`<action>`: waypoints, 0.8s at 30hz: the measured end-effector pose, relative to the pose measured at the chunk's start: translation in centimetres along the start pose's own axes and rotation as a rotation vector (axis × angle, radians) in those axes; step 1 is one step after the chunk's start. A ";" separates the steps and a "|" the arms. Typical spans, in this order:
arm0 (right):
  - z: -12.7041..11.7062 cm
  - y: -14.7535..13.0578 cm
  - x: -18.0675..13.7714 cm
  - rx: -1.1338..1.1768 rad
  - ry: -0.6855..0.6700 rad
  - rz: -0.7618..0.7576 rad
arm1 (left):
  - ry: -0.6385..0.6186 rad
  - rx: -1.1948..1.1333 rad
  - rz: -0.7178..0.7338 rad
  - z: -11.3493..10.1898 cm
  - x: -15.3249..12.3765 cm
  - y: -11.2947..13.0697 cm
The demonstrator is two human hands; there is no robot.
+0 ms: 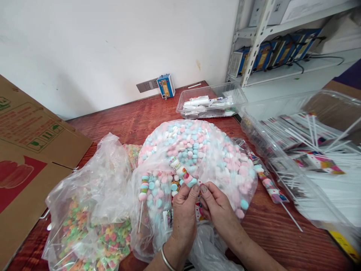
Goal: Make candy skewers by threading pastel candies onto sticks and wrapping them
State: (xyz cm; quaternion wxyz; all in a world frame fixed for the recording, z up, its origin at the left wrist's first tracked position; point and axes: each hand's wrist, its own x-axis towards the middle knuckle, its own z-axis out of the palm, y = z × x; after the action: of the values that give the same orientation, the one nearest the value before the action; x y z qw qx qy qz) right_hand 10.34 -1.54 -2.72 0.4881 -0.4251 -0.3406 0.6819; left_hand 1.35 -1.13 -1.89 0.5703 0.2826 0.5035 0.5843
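A marshmallow skewer (pixel 182 171) in a printed clear wrapper slants up and left from my fingers. My left hand (pixel 184 216) is closed on its lower end with thumb and fingers. Right beside it, my right hand (pixel 219 207) pinches at the same end, fingertips almost touching the left thumb; the stick is hidden there. Under both hands spreads a big clear bag of pink, blue and white marshmallows (pixel 194 141). An unwrapped marshmallow skewer (pixel 144 187) with a white stick lies on the bag, left of my hands. Part of a colourful wrapper (pixel 200 212) shows between my wrists.
Left are a bag of colourful ring candies (pixel 81 233) and a cardboard box (pixel 34 150). A wrapped skewer (pixel 270 184) lies right of the marshmallows, beside a clear tub of wrappers and white sticks (pixel 282 188). Behind stand a clear tray (pixel 211 113) and a blue-white device (pixel 166 86).
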 end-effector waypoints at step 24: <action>-0.4 0.3 -2.9 0.567 -0.222 0.202 | -0.310 -0.023 -0.293 -1.9 -0.1 0.7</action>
State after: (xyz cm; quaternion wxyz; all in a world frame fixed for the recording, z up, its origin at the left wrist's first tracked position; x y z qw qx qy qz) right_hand 11.07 -4.34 -2.40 0.4768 -0.2267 -0.1446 0.8369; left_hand -0.62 -1.59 -1.86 0.7230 0.2862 0.4388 0.4504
